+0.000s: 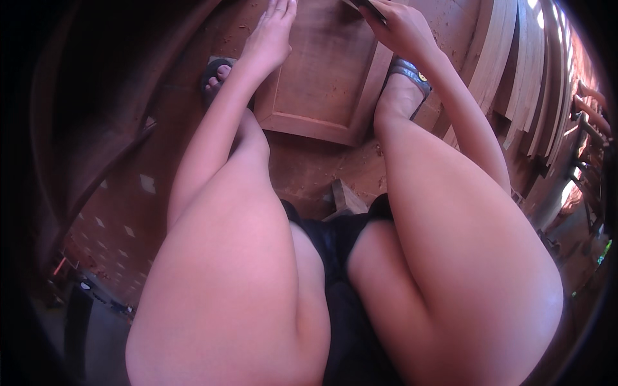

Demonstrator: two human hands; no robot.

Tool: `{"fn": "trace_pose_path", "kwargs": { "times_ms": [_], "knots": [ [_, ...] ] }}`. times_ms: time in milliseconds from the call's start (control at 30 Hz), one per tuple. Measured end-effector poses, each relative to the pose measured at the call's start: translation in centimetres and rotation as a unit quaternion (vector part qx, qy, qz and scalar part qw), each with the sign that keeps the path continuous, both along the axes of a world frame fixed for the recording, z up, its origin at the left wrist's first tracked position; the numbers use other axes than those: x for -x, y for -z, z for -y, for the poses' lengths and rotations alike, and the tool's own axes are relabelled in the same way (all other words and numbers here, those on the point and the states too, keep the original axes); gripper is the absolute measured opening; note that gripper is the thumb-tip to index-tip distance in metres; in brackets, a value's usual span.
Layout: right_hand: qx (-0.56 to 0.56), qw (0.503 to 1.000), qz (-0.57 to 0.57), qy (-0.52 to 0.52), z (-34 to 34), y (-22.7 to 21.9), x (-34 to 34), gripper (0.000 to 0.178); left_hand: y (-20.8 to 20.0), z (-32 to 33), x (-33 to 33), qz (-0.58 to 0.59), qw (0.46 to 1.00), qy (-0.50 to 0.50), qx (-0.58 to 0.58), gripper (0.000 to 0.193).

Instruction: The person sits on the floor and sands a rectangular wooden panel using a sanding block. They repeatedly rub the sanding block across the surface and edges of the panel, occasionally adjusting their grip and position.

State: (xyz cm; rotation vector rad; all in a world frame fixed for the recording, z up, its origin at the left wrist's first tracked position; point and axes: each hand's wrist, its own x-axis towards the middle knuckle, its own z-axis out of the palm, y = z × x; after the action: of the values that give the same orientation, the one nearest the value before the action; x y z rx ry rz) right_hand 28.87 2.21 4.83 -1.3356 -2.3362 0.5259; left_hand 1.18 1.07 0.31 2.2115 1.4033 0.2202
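Your left hand (271, 37), fingers extended, likely steadies brown rectangular framed wooden panel (318, 80); right hand (411, 33) grips dark slim object (373, 11).

The upper edge crops the fingers (281, 8) of your left hand (269, 40), the far end of the framed wooden panel (322, 77) and, in your right hand (410, 35), a dark object (373, 11) whose kind you cannot make out

black shorts (340, 257); strapped sandals (405, 69), right one yellow-marked
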Motion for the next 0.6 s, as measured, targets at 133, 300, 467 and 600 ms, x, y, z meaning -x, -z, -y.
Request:
{"fn": "trace_pose_path", "kwargs": {
  "times_ms": [133, 300, 467, 600],
  "knots": [
    [-0.028, 0.986, 0.139, -0.093, 1.4, 1.2, 1.7, 0.038, 0.0, 0.2, 0.2, 0.002, 1.000, 0.000, 0.008, 0.083],
    [0.019, 0.955, 0.083, -0.286, 7.6, 1.1, 2.3, 0.058, -0.2, 0.2, 0.1, 0.006, 1.000, 0.002, 0.008, 0.085],
    [0.168, 0.948, -0.040, -0.267, 7.3, 0.1, 1.3, 0.017, -0.4, 0.4, 0.0, 0.016, 1.000, 0.003, 0.011, 0.086],
    [0.125, 0.973, -0.126, -0.147, 3.2, -1.1, 0.2, 0.013, 0.2, 0.5, 0.9, -0.013, 1.000, -0.001, 0.008, 0.087]
  ]
}}
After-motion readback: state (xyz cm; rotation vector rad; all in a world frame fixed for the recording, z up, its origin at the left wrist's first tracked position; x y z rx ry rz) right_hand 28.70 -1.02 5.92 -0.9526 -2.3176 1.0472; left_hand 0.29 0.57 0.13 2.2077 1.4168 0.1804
